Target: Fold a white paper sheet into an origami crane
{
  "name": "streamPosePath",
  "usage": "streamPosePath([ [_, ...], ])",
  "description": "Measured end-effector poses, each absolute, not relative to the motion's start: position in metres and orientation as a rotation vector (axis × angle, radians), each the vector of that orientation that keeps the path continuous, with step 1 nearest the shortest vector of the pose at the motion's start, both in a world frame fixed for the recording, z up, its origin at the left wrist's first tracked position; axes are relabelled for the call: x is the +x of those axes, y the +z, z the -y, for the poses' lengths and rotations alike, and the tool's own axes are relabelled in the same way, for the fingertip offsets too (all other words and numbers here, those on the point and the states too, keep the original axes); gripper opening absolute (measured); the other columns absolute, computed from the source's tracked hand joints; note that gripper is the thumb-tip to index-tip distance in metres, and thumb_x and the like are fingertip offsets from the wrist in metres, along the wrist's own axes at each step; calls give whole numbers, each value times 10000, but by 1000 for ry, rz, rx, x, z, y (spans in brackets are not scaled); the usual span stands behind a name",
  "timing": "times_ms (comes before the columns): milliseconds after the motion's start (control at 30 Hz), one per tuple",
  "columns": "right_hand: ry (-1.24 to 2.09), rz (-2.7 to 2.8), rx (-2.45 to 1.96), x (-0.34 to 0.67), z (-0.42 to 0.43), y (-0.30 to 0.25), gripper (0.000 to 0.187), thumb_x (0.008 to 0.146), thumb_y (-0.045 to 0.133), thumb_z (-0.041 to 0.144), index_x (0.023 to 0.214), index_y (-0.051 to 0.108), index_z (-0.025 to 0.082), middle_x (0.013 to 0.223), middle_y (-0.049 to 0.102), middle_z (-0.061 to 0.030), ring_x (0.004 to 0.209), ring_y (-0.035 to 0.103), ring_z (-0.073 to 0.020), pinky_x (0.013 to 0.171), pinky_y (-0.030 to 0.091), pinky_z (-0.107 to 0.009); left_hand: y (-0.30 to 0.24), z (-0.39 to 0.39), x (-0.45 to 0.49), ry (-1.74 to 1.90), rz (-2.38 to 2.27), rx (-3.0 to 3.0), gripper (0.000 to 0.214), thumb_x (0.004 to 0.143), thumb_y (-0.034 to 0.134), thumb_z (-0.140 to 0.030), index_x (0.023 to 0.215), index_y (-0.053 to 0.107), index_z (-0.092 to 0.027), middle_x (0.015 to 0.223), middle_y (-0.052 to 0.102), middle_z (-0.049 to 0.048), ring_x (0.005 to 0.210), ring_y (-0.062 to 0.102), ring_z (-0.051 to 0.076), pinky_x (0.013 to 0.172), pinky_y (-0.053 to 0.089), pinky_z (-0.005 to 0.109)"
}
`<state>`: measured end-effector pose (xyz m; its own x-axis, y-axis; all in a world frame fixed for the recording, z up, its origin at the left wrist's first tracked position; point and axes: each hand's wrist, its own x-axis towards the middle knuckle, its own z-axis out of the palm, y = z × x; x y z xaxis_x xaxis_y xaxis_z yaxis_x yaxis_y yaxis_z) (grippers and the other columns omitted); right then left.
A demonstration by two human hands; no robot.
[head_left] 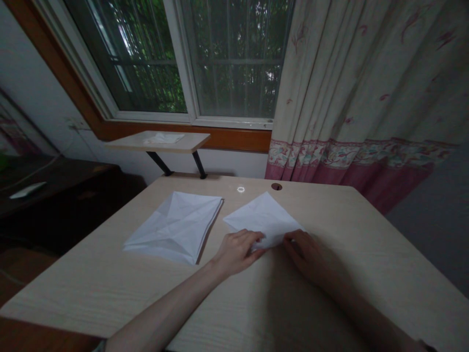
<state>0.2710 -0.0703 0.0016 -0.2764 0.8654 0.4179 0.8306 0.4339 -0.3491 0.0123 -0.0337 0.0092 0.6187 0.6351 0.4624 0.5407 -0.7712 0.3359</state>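
Observation:
A sheet of white paper [266, 215], its near edge folded, lies on the table in front of me, one corner pointing toward the window. My left hand [240, 249] is closed on its near left edge, thumb below and fingers curled on top. At the near right edge, my right hand [304, 252] pinches the same paper between thumb and fingers. The fingers partly cover the near edge. To the left rests a stack of creased white paper [176, 225], apart from both hands.
The wooden table [227, 313] has a raised shelf [132, 141] at its back left, bearing some crumpled white paper [168, 138]. A round cable hole [276, 187] sits near the back edge. Behind are a window and a long curtain [330, 98]. A dark desk [73, 181] stands at left.

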Motion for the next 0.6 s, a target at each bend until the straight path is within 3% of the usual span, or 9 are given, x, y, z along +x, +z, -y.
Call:
streamPosePath([
  [267,110,2065,-1440,270,67,-7,210,995,460,307,1093,633,241,1052,744,-76,961,703,-252,867,533,-430,9,35,14,974,-1137,2491,328,1024,500,-381,1302,490,-206,1135,719,76,844,726,181,711,589,287],
  [467,169,2042,-1482,267,68,-1,216,994,475,292,1127,638,243,1076,755,-75,953,722,-247,859,559,-414,4,30,16,1261,-1046,2569,461,1020,487,-261,1454,336,-227,1397,549,152,1268,578,253,1005,543,413],
  [600,223,2070,-1509,265,70,3,256,1006,457,320,1145,653,229,1091,755,-79,990,716,-250,888,557,-418,3,29,15,1451,-932,2732,479,999,450,-131,1461,373,-229,1419,517,164,1327,521,259,1044,512,437],
])
